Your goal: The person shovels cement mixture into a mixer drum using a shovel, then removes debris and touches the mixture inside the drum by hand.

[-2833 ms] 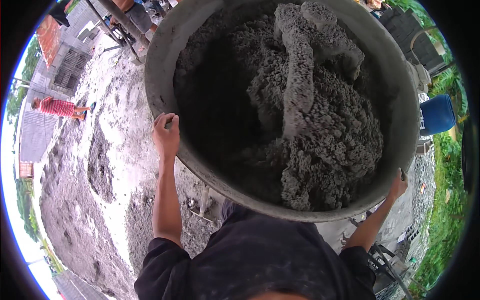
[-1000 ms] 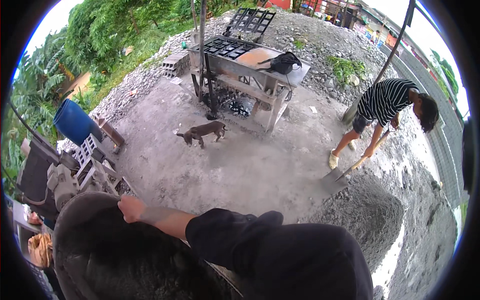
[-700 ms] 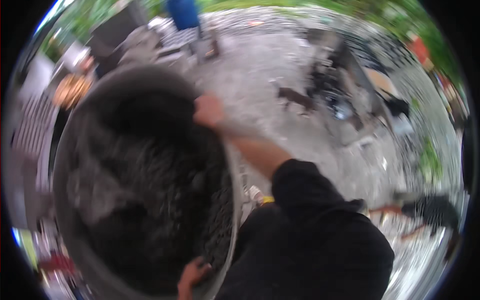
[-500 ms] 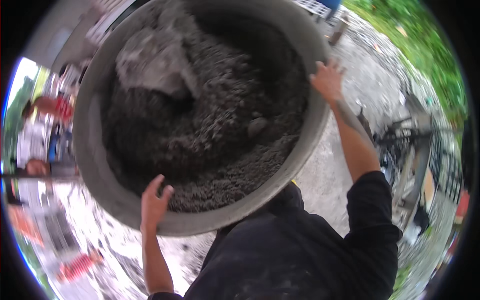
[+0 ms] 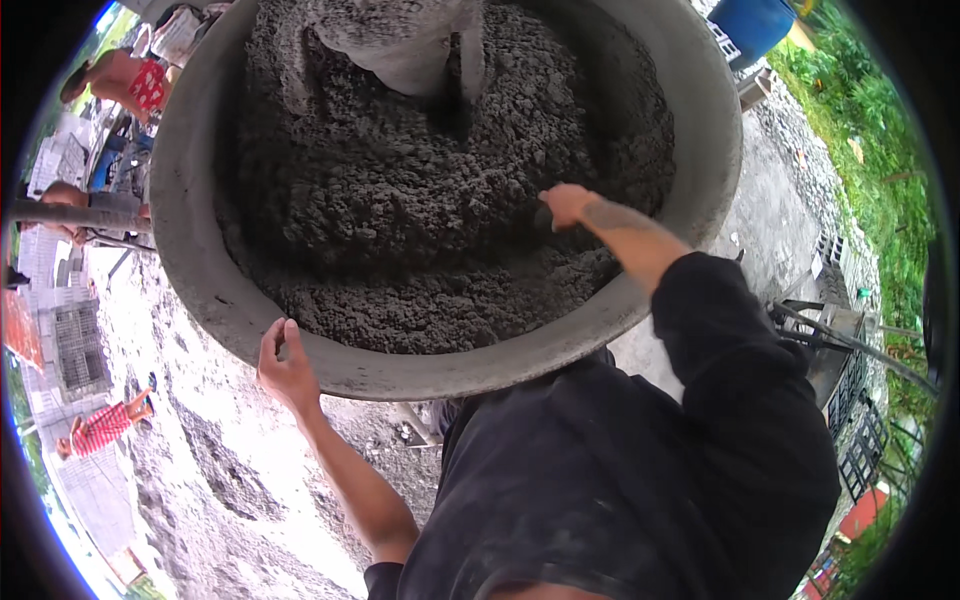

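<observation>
A wide grey mixing drum (image 5: 190, 200) opens in front of me, its rim coated with dried cement. Damp, crumbly grey mortar mix (image 5: 400, 215) fills its bottom. From the top a cement-caked mixing arm (image 5: 400, 50) with paddles reaches down into the mix. My left hand (image 5: 288, 368) is on the near-left rim, fingers curled at its edge. Over the mix, inside the drum, my right hand (image 5: 570, 205) is closed with the arm stretched across the right rim. Something small and grey shows under its fingers, too unclear to name.
A blue barrel (image 5: 750, 30) stands beyond the drum at the upper right, near green plants (image 5: 850, 130). On the left are a person in a striped red garment (image 5: 103, 428), other people farther up, and a horizontal pole (image 5: 80, 215). Metal frames (image 5: 860, 440) lie at the right.
My right hand has left the right rim and reached into the drum. My left hand has curled at the rim. The mixing arm appears farther right, while the whole view has shifted.
</observation>
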Demonstrator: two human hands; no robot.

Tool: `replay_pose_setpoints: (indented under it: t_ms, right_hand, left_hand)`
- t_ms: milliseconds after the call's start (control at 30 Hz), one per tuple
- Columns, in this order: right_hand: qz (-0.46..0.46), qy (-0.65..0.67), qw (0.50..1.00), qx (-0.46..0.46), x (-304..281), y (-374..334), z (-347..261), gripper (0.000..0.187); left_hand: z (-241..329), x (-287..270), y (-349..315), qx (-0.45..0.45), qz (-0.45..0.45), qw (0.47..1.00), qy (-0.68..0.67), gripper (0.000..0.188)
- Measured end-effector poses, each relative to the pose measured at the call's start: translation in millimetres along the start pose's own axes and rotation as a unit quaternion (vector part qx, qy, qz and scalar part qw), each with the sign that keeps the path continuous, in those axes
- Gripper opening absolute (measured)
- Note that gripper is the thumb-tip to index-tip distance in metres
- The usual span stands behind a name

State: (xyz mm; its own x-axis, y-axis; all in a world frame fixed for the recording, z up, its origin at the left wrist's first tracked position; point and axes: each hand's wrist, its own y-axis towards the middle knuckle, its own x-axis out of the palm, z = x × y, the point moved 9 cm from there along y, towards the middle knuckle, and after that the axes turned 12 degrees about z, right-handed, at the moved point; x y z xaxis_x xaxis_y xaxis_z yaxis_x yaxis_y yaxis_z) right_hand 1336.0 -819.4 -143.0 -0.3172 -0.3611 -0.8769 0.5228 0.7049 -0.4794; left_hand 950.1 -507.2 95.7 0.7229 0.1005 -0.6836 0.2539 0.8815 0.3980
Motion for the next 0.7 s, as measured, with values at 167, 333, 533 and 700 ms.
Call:
replay_pose_setpoints:
  t_ms: [167, 333, 533, 700]
  right_hand:
    - [0.202, -0.011, 0.971, 0.131, 35.1, -8.5, 27.0, 0.065]
    - [0.013, 0.024, 1.0, -0.014, 44.2, -10.5, -6.1, 0.049]
    - [-0.001, 0.073, 0.959, -0.275, -35.9, -86.6, -116.8, 0.058]
    - [0.37, 0.066, 0.871, -0.316, -219.5, -209.9, -76.0, 0.03]
  left_hand:
    - [-4.1, 7.7, 2.8, 0.037, 0.028, 0.998, -0.042, 0.027]
    - [-8.7, 1.3, -2.6, 0.005, 0.034, 0.997, -0.074, 0.023]
    - [-9.7, 8.3, -6.5, 0.047, 0.026, 0.995, -0.082, 0.029]
    - [-11.2, 2.4, -9.9, 0.032, 0.018, 0.999, -0.019, 0.028]
